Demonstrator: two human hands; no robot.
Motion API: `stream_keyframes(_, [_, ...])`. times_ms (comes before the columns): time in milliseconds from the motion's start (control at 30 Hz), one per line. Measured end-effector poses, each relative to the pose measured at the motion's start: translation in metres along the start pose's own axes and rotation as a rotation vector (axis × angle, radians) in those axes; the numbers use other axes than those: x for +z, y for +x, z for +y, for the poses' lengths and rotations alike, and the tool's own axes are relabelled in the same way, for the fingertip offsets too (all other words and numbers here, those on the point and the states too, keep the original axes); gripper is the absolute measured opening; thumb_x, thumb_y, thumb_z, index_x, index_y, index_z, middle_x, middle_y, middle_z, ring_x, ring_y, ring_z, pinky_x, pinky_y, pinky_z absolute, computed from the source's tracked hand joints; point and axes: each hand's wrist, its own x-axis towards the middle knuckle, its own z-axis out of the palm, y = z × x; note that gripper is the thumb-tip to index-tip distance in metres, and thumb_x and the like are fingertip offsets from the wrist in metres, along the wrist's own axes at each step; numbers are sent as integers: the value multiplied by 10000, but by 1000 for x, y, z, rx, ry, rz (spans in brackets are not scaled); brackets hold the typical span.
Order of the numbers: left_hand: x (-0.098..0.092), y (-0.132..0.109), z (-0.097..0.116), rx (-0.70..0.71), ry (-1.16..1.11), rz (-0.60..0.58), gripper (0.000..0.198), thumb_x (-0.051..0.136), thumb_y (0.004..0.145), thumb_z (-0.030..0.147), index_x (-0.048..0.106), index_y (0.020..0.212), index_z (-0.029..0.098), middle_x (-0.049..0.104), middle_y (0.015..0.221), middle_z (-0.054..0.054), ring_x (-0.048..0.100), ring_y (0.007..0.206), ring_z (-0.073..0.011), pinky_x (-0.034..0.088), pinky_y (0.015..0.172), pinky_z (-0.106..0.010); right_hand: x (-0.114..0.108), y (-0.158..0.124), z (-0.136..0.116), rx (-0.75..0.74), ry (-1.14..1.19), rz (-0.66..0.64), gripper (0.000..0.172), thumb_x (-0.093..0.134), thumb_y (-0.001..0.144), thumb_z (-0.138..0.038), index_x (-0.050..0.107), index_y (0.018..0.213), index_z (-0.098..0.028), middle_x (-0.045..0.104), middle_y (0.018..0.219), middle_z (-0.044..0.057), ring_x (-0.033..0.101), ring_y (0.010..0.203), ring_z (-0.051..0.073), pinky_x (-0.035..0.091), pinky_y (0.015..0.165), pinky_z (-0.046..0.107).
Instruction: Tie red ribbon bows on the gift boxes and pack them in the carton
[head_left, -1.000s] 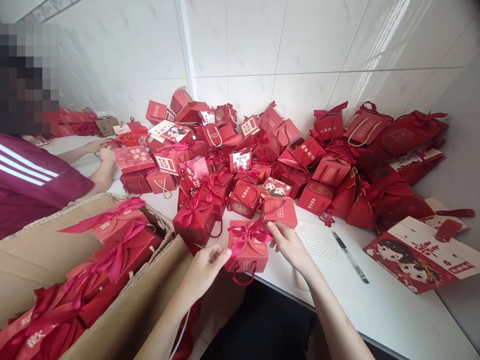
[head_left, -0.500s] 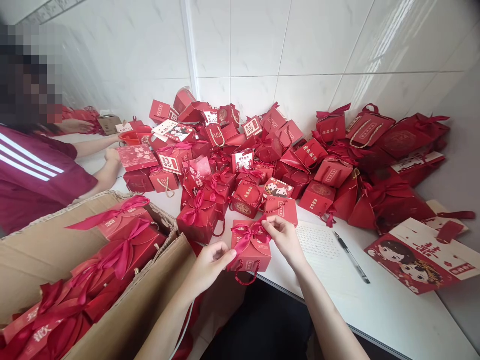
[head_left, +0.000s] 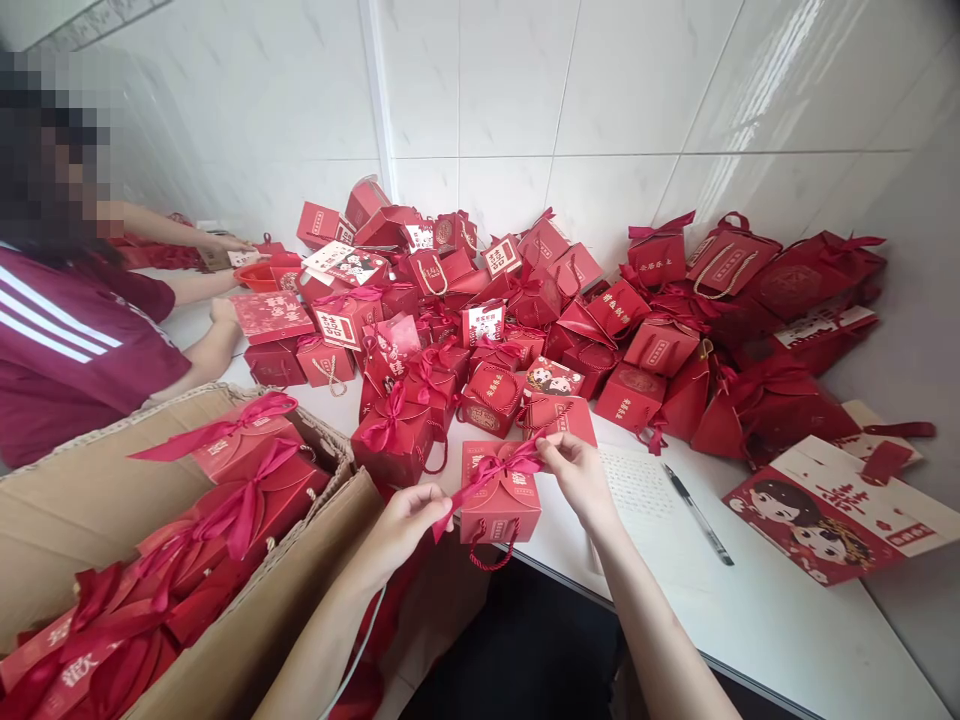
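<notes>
A small red gift box (head_left: pixel 501 515) with gold lettering and a red cord handle stands at the table's front edge. Across its top runs a dark pink ribbon (head_left: pixel 504 464), knotted in the middle. My left hand (head_left: pixel 411 522) pinches one ribbon end off the box's left side. At the upper right of the box, my right hand (head_left: pixel 571 470) pinches the ribbon's other side. Between my two hands the ribbon is stretched in a slanting line.
Many red gift boxes (head_left: pixel 491 395) are heaped against the tiled wall. A cardboard carton (head_left: pixel 330 530) with ribboned boxes stands left. On the right lie a written sheet (head_left: pixel 637 485), a pen (head_left: pixel 697 515) and a printed box (head_left: pixel 817 525). A co-worker (head_left: pixel 82 340) reaches over the table, far left.
My left hand has moved left and slightly down, drawing its ribbon end out. The bow loops look smaller and tighter. The co-worker's far arm now stretches further to the right.
</notes>
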Motion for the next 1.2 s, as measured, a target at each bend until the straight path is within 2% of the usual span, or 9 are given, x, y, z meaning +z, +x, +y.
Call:
stream_keyframes(300, [-18,-4,-2,-27,42,126,281,515,745,397,491,596,161,510,605,3,441,593,-125,336,595,-236,-18,4,-19,3,-37,158,373,681,613,-519,553,621,-169,598,593,41,603,580,194,550,553,310])
stream_keyframes(400, [-23,-7,-1,-34,50,161,276,527,716,394,469,572,166,487,588,8,454,595,-130,354,599,-238,-28,6,-23,-17,-126,215,330,641,646,-483,546,615,-169,575,540,27,558,489,164,508,459,267])
stream_keyframes(533, [-26,-13,4,-53,74,195,251,519,681,334,432,509,174,460,517,24,431,517,-112,371,551,-233,-38,7,-27,-25,-136,232,293,617,679,-447,537,640,-168,534,493,-1,517,391,153,415,366,243])
stream_keyframes(800, [-27,-14,-2,-166,299,259,215,500,634,330,421,500,182,487,445,45,494,388,-119,368,473,-231,-50,7,-32,12,-261,371,245,590,687,-398,541,648,-161,499,457,-25,399,289,89,269,298,195])
stream_keyframes(900, [-27,-13,-8,-209,379,292,226,497,652,322,393,503,189,469,417,55,508,343,-134,344,424,-223,-56,6,-31,23,-260,396,239,591,682,-393,541,662,-161,493,452,-25,387,286,85,256,288,188])
stream_keyframes(1033, [-30,-13,-16,-227,479,361,264,528,663,301,354,497,193,415,356,70,531,326,-152,325,395,-204,-71,5,-31,-30,-221,491,206,582,680,-360,510,656,-168,485,449,-26,381,296,83,267,294,188])
stream_keyframes(1100, [-31,-14,-18,-239,479,365,280,545,664,310,356,496,190,424,359,66,530,326,-146,325,387,-197,-79,5,-31,-45,-165,522,193,587,672,-343,499,643,-174,479,450,-29,377,307,81,262,296,186])
stream_keyframes(1200, [-32,-19,-11,-233,345,306,296,571,662,371,406,508,180,487,438,48,513,350,-125,364,380,-205,-89,6,-32,-77,-103,506,205,606,673,-349,501,635,-177,485,470,-25,384,331,82,256,302,186])
